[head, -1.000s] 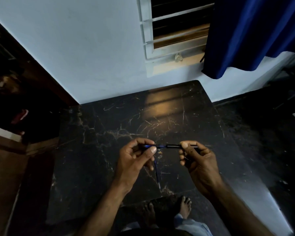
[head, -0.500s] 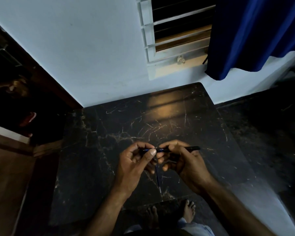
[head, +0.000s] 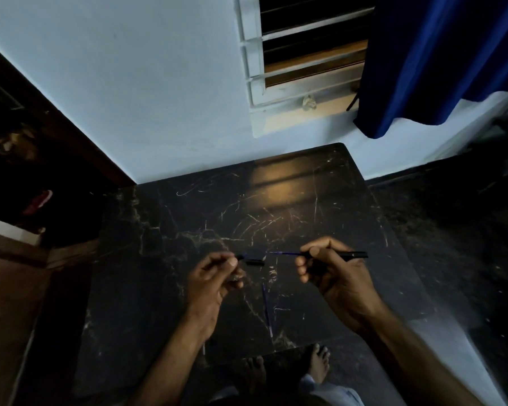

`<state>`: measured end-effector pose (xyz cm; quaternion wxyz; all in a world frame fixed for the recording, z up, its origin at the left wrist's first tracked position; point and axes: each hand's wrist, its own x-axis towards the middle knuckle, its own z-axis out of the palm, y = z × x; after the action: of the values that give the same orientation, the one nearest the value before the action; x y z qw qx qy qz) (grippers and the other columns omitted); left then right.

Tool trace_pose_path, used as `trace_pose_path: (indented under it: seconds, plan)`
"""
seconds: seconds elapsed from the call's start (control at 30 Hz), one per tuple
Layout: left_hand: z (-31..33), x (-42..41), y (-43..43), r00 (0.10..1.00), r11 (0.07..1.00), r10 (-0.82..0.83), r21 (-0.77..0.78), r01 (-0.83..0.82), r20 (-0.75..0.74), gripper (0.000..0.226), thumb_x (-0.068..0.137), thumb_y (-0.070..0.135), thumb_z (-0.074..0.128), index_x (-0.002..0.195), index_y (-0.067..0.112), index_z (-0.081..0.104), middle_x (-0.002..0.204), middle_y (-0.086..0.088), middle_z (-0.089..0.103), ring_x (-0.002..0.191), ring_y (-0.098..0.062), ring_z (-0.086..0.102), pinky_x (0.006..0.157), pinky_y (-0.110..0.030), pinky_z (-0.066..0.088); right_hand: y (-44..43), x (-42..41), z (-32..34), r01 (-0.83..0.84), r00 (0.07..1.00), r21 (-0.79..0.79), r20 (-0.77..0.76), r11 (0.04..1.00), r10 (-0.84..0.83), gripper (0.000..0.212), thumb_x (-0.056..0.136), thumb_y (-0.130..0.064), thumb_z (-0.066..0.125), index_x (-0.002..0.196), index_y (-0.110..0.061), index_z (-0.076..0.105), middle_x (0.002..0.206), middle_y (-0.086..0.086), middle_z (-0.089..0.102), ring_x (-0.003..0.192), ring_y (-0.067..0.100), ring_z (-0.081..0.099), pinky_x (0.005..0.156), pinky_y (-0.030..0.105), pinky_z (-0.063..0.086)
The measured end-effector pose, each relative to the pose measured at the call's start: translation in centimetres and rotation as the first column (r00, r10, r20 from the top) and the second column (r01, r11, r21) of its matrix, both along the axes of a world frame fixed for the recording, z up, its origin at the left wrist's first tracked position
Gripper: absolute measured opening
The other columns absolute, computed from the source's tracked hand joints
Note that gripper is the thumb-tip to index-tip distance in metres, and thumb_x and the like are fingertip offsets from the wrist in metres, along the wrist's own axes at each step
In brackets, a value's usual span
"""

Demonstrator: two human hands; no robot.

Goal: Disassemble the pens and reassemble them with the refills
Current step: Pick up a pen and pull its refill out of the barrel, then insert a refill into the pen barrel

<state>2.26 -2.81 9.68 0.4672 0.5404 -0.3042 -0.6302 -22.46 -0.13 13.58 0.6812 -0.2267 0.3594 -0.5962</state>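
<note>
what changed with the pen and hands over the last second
The pen has come apart. The left hand drew away to the left with the short front piece; the right hand moved right with the barrel, its blue refill now sticking out bare. Half a second ago the hands were touching on the joined pen. Both keep their grips. The spare refill still lies on the black marble table.

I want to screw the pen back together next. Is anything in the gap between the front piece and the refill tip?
Nothing visible. Only bare table shows between the front piece in the left hand and the refill sticking out of the barrel in the right hand.
</note>
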Motion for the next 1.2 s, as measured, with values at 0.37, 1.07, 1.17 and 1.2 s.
trace_pose_path:
  seconds: [0.37,1.07,1.17,1.2]
  plan:
    - [-13.0,-1.4,-3.6,0.521,0.84,-0.242,-0.091,0.534,0.819,0.017,0.084,-0.001,0.086,0.091,0.01,0.075,0.086,0.003,0.074,0.078,-0.003,0.068,0.075,-0.011,0.05,1.9,-2.2,0.0,0.04,0.999,0.092,-0.039,0.995,-0.037,0.014,0.093,-0.002,0.056,0.095,0.008,0.065,0.081,0.025,0.067,0.069,0.028,0.067,0.059,0.033,0.056]
    - [-15.4,0.2,-2.7,0.414,0.836,-0.07,-0.173,0.521,0.908,0.032,0.077,0.009,0.091,0.102,0.019,0.073,0.108,0.009,0.063,0.106,-0.016,0.063,0.093,-0.031,0.054,3.3,-0.9,0.1,-0.017,0.995,0.178,-0.094,0.984,0.034,0.022,0.086,-0.013,0.068,0.097,0.006,0.068,0.084,0.026,0.067,0.072,0.029,0.067,0.062,0.036,0.057]
    - [-13.9,-0.6,-2.3,0.542,0.877,-0.039,-0.231,0.42,0.84,0.026,0.086,0.005,0.085,0.105,0.019,0.072,0.106,0.004,0.068,0.099,-0.016,0.068,0.089,-0.037,0.058,3.3,-0.7,0.0,-0.012,0.996,0.167,-0.085,0.986,0.027,0.018,0.088,-0.011,0.066,0.097,0.005,0.069,0.085,0.026,0.068,0.073,0.03,0.067,0.063,0.036,0.057]
    - [-12.8,-1.3,-2.3,0.644,0.914,-0.064,-0.214,0.344,0.762,0.027,0.09,0.003,0.08,0.105,0.023,0.072,0.103,0.004,0.071,0.094,-0.011,0.07,0.085,-0.038,0.059,3.3,-0.7,0.0,-0.009,0.996,0.162,-0.082,0.987,0.023,0.018,0.089,-0.01,0.065,0.097,0.005,0.069,0.085,0.026,0.068,0.074,0.029,0.067,0.063,0.036,0.057]
